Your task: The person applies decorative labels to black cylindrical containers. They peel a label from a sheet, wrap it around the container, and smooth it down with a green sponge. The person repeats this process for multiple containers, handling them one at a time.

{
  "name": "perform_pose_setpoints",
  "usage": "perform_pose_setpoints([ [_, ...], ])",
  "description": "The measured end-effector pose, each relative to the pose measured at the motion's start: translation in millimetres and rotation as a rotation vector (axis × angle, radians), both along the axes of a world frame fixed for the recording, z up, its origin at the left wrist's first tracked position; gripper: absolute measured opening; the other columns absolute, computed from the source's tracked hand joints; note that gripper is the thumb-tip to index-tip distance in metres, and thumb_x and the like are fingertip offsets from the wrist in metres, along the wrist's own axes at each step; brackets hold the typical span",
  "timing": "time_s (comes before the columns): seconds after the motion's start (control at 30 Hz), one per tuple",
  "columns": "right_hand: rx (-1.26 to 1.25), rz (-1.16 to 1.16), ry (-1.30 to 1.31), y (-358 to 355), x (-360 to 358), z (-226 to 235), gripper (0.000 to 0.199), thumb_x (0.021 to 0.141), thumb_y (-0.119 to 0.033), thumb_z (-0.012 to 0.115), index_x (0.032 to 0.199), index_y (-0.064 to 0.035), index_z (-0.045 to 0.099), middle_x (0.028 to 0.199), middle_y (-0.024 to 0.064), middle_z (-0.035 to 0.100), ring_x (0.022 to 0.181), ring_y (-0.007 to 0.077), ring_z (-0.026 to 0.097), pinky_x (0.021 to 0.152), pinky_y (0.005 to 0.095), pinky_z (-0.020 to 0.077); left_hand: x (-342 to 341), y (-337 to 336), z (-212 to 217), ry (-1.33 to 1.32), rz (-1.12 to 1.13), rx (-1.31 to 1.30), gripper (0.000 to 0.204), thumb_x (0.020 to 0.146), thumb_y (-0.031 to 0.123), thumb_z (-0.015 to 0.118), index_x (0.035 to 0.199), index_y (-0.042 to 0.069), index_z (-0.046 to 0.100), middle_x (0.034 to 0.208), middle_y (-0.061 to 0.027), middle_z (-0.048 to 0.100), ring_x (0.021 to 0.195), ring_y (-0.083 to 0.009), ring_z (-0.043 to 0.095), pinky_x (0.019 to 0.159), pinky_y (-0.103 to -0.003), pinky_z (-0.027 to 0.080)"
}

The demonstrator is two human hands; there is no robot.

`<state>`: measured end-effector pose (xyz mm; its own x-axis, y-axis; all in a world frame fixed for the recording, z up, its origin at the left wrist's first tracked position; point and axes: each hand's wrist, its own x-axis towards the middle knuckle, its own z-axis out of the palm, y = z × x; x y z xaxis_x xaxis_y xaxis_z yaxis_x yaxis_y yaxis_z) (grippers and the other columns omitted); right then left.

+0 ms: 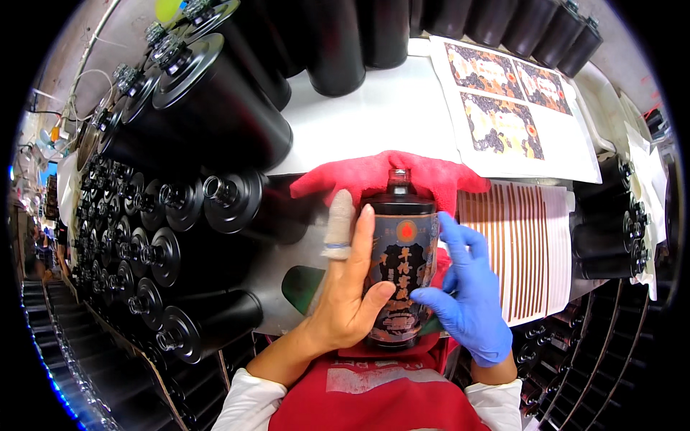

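A black glass bottle (402, 276) with a clear, open neck lies in front of me, its neck pointing away. A dark decal with orange and gold patterns covers its front. My left hand (348, 287), bare apart from a beige cover on one finger, lies along the bottle's left side, thumb on the decal. My right hand (467, 294), in a blue glove, holds the right side with its thumb at the decal's edge; some of its fingertips are hidden behind the bottle. Under and behind the bottle is a red cloth (330, 176).
Black bottles (215, 108) crowd the left side and the far edge of the table (359, 118). A decal sheet (568, 136) lies far right, with a sheet of brown strips (514, 251) nearer. More black bottles (611, 248) lie beyond it at right.
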<state>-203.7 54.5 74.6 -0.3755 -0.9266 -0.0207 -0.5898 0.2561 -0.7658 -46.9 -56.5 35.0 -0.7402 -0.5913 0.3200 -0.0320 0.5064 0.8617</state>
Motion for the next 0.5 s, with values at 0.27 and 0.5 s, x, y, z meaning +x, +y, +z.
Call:
perform_pose_setpoints([
  [0.27,0.118,0.007,-0.821,15,-16,-43,0.073,0.09,-0.04,0.054,0.147,-0.0099,0.018,0.112,0.0087,0.052,0.078,0.0143,0.054,0.07,0.0261,0.0457,5,4,-18,0.061,-0.141,0.374,0.072,0.096,0.029,0.043,0.145,-0.003,0.002,0.151,-0.0252,0.003,0.141,-0.0338,0.003,0.111,-0.037,0.006],
  [0.5,0.054,-0.248,-1.005,37,7,-37,0.063,0.078,-0.017,0.069,0.134,-0.0022,0.043,0.101,0.003,0.057,0.062,0.0029,0.048,0.052,0.0172,0.0389,23,15,-26,-0.001,-0.13,0.002,0.072,0.096,0.035,0.04,0.145,-0.003,0.004,0.151,-0.0259,-0.003,0.141,-0.0355,0.0,0.111,-0.039,0.002],
])
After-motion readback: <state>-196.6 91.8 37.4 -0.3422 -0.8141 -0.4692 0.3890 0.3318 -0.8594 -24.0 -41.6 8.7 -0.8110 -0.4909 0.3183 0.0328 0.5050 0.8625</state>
